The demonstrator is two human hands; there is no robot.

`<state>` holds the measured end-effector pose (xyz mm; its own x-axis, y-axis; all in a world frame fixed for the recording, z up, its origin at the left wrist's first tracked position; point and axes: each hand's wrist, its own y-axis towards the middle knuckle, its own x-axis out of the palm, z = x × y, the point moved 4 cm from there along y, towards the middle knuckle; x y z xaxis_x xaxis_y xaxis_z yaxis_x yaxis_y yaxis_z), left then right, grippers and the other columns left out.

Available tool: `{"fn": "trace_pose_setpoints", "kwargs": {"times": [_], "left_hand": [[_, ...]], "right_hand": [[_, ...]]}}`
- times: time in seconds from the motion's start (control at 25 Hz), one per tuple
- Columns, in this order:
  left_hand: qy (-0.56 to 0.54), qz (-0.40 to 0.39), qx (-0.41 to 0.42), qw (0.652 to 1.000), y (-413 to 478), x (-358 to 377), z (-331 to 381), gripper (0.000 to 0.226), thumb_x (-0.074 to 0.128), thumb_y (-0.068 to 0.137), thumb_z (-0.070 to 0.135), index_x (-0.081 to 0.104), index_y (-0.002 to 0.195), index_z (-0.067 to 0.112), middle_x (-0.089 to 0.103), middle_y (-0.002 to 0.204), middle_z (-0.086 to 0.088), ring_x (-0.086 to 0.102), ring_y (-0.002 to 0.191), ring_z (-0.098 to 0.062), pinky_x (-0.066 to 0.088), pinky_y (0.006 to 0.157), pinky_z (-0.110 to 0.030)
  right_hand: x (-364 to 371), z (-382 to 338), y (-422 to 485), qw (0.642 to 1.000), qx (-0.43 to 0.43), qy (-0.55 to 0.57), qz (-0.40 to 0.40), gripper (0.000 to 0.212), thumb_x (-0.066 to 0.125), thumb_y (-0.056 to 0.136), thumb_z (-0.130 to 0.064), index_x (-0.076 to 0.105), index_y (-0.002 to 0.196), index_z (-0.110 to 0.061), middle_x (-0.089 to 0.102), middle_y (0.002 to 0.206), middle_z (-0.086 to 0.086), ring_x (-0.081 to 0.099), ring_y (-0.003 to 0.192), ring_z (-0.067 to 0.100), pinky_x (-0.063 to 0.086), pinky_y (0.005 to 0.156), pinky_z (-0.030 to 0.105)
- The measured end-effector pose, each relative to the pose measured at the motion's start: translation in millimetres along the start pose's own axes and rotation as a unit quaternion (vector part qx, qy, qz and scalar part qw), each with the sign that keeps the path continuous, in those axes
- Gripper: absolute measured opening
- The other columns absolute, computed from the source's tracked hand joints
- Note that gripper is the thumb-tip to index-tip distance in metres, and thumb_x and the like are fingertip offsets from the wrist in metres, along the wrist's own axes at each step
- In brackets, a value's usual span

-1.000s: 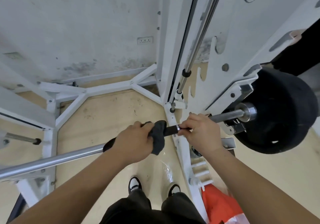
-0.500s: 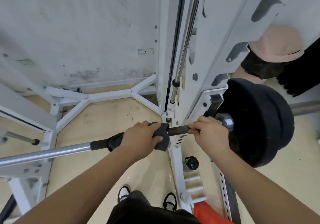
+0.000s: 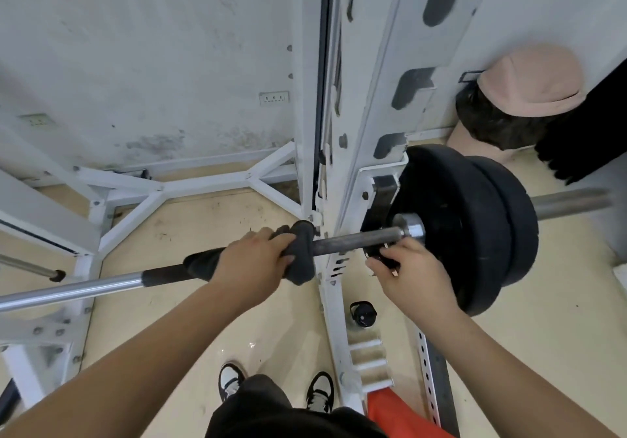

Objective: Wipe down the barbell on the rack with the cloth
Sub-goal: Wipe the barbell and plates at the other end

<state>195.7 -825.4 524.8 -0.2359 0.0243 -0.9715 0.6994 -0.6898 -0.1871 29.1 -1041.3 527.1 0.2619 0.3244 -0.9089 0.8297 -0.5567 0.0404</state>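
Left hand [image 3: 258, 257] is closed over a dark grey cloth [image 3: 300, 269], fingers curled round it on top of the barbell [image 3: 356, 238]. The cloth is wrapped about the shaft just left of the white rack upright [image 3: 368, 125], with a loose tail trailing leftward along the bar. Right hand [image 3: 414, 278] sits just below the bar, near the chrome collar [image 3: 412, 228], fingers curled. Something small and dark shows at its fingertips; I cannot tell whether the hand grips it or merely touches it.

The barbell lies across the rack, roughly level. Its chrome section runs to the left edge, and a darker section lies under and beside the cloth. Two black weight plates [image 3: 475, 230] are loaded on the right sleeve, outboard of the upright, with bare sleeve projecting beyond them.

On the cream floor [image 3: 190, 234], a black bottle [image 3: 363, 313] stands by the rack base. Black-and-white shoes [image 3: 230, 380] are visible below.
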Motion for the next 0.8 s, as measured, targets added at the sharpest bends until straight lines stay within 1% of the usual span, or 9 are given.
{"fn": "trace_pose_setpoints", "kwargs": {"times": [0.12,0.24,0.28,0.36,0.44,0.48,0.6,0.72,0.8], "left_hand": [[-0.008,0.021,0.041,0.999,28,10,76,0.042,0.041,0.106,0.045,0.048,0.144,0.03,0.059,0.128,-0.006,0.058,0.112,-0.031,0.048,0.087,-0.041],[0.008,0.043,0.076,0.996,38,21,102,0.048,0.046,0.106,0.039,0.042,0.152,0.028,0.057,0.133,-0.009,0.057,0.116,-0.033,0.047,0.09,-0.041],[0.021,0.047,0.095,0.994,31,19,90,0.051,0.056,0.102,0.035,0.044,0.151,0.029,0.059,0.128,-0.008,0.059,0.112,-0.032,0.049,0.086,-0.041],[0.038,0.073,0.125,0.989,7,14,57,0.062,0.079,0.083,0.019,0.058,0.141,0.027,0.064,0.111,-0.007,0.063,0.095,-0.032,0.053,0.07,-0.04],[0.045,0.099,0.105,0.988,-11,13,25,0.061,0.084,0.074,0.01,0.066,0.131,0.023,0.065,0.098,-0.007,0.064,0.084,-0.032,0.053,0.06,-0.04],[0.033,0.1,0.087,0.991,-15,10,19,0.053,0.081,0.078,0.013,0.067,0.129,0.022,0.065,0.096,-0.006,0.064,0.083,-0.033,0.053,0.059,-0.04],[-0.068,0.15,0.053,0.985,-5,-7,53,0.037,0.067,0.093,0.027,0.066,0.129,0.019,0.067,0.099,-0.007,0.065,0.087,-0.032,0.056,0.066,-0.042],[-0.078,0.216,0.166,0.959,14,-5,132,0.04,0.065,0.092,0.028,0.065,0.13,0.016,0.067,0.108,-0.011,0.065,0.092,-0.031,0.058,0.069,-0.039],[-0.047,0.191,0.235,0.952,29,11,172,0.045,0.073,0.082,0.021,0.067,0.126,0.017,0.066,0.105,-0.012,0.065,0.091,-0.033,0.058,0.07,-0.04]], "right_hand": [[4,-7,8,0.999,0.005,-0.01,-0.036,0.028,0.067,0.09,-0.043,0.076,0.081,-0.018,0.058,0.09,-0.005,0.063,0.075,0.022,0.047,0.059,0.03],[-20,-11,16,0.989,0.022,-0.064,-0.131,0.027,0.061,0.091,-0.047,0.073,0.082,-0.024,0.064,0.083,-0.006,0.063,0.078,0.022,0.053,0.062,0.031],[-35,-12,15,0.991,0.008,-0.058,-0.116,0.025,0.062,0.091,-0.044,0.072,0.081,-0.024,0.065,0.079,-0.008,0.064,0.079,0.021,0.054,0.062,0.032],[-78,-21,4,0.995,-0.082,-0.018,0.058,0.014,0.066,0.091,-0.033,0.075,0.084,-0.025,0.069,0.084,-0.01,0.067,0.082,0.018,0.055,0.063,0.033],[-114,-29,-9,0.96,-0.184,0.001,0.211,0.011,0.068,0.091,-0.024,0.078,0.093,-0.019,0.073,0.094,-0.005,0.066,0.089,0.019,0.055,0.072,0.033],[-124,-25,-8,0.949,-0.196,-0.014,0.245,0.014,0.068,0.091,-0.023,0.078,0.099,-0.016,0.073,0.101,-0.001,0.065,0.095,0.022,0.054,0.079,0.035],[-124,3,7,0.973,-0.056,-0.062,0.214,0.043,0.071,0.087,-0.025,0.066,0.127,-0.013,0.063,0.127,0.005,0.054,0.119,0.029,0.053,0.091,0.043],[-109,16,9,0.973,-0.011,-0.078,0.216,0.043,0.068,0.085,-0.015,0.065,0.128,-0.013,0.064,0.126,0.001,0.054,0.115,0.026,0.057,0.076,0.038],[-109,16,9,0.97,-0.004,-0.08,0.231,0.041,0.067,0.082,-0.013,0.068,0.122,-0.016,0.066,0.118,-0.003,0.055,0.109,0.025,0.055,0.065,0.033]]}}
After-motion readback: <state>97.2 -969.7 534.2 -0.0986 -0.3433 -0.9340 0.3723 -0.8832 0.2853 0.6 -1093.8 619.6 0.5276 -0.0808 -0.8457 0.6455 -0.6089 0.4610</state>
